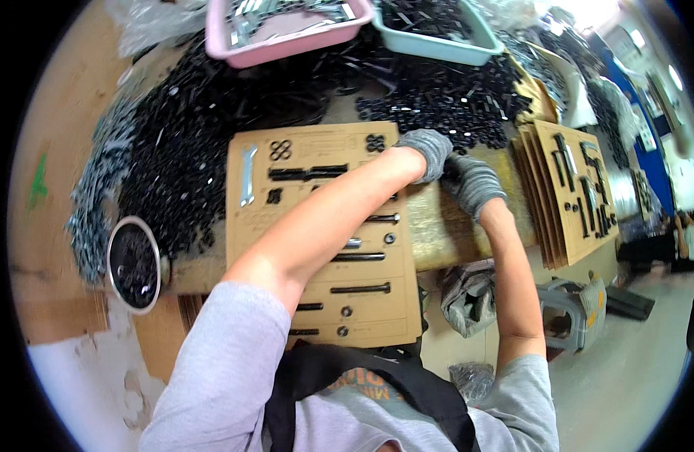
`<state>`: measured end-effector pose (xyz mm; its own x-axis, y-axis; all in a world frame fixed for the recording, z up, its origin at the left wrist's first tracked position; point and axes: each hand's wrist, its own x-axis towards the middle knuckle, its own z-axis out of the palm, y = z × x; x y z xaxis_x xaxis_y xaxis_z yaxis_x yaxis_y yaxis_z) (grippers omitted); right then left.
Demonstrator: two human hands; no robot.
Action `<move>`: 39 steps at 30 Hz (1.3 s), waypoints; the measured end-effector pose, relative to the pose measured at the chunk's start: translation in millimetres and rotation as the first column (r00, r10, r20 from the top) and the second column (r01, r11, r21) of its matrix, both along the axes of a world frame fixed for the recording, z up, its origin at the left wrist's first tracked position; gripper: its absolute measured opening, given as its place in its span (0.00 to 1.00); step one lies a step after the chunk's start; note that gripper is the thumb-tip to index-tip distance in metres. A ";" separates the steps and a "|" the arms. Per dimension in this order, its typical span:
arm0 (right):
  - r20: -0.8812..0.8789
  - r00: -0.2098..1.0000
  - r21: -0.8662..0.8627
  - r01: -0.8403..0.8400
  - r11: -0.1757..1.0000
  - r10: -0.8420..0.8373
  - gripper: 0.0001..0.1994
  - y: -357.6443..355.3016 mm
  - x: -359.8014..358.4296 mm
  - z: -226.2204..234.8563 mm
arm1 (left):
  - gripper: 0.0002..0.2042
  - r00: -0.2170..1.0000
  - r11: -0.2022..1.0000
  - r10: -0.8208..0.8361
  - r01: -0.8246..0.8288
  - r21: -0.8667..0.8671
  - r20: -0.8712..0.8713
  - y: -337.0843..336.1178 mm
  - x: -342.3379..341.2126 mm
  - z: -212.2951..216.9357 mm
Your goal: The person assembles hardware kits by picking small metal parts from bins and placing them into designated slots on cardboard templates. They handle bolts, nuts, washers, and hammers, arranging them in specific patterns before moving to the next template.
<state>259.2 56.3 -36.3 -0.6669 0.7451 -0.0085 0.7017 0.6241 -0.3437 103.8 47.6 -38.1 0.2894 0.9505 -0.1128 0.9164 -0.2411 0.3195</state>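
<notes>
Both my hands wear grey knit gloves and meet just past the upper right corner of a brown cardboard sheet (398,320), at the near edge of a heap of black nuts (430,113). My left hand (428,153) reaches across the sheet with its fingers curled down. Close beside it, my right hand (476,183) is bent inward with fingers closed. Something dark shows between the two hands, too small to name. On the sheet lie a silver wrench (247,175), clusters of black nuts (280,150) and several black bolts (360,288). My left forearm hides part of the sheet.
A pink tray (286,47) of silver parts and a light blue tray (437,50) stand at the back. Heaped black hardware (181,143) covers the left. A round cup (134,265) sits front left. Stacked cardboard sheets (580,226) with bolts lean at right.
</notes>
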 end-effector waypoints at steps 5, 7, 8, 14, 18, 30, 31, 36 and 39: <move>0.094 0.994 -0.008 -0.052 0.999 0.052 0.09 -8.6 -11.6 5.0 | 0.14 0.951 0.983 0.104 -0.143 0.115 0.293 -75.5 -92.1 44.8; 0.063 0.998 -0.022 0.008 1.000 -0.006 0.09 -1.7 -4.9 -2.2 | 0.14 0.902 0.963 0.195 -0.251 0.102 0.384 -124.6 -137.1 59.8; 0.029 0.997 -0.072 0.074 0.995 -0.072 0.10 -8.2 -6.8 3.7 | 0.13 0.872 0.947 0.272 -0.317 0.046 0.407 -148.9 -154.3 64.9; -0.387 0.918 -0.417 -0.264 0.870 0.093 0.10 -116.3 -107.6 46.7 | 0.11 0.751 0.865 0.491 -0.482 -0.141 0.441 -277.0 -203.5 49.0; -0.147 0.892 -0.063 -0.440 0.896 0.428 0.09 -163.6 -171.8 30.4 | 0.10 0.872 0.902 0.413 -0.431 0.010 0.261 -285.4 -201.7 27.9; 0.013 0.913 0.004 -0.409 0.913 0.409 0.08 -183.8 -207.7 6.8 | 0.12 0.899 0.900 0.412 -0.426 0.085 0.149 -283.4 -200.4 -0.9; 0.005 0.913 -0.004 -0.407 0.913 0.407 0.08 -184.8 -207.5 6.9 | 0.12 0.899 0.901 0.410 -0.425 0.088 0.153 -284.8 -200.3 -1.8; -0.181 0.938 0.113 -0.279 0.954 0.296 0.10 -165.5 -184.5 23.9 | 0.12 0.810 0.838 0.497 -0.542 0.072 0.309 -305.8 -196.0 20.9; -0.244 0.967 0.196 -0.022 0.980 0.070 0.10 -76.5 -139.9 22.6 | 0.12 0.653 0.708 0.673 -0.704 -0.048 0.347 -346.8 -190.4 38.8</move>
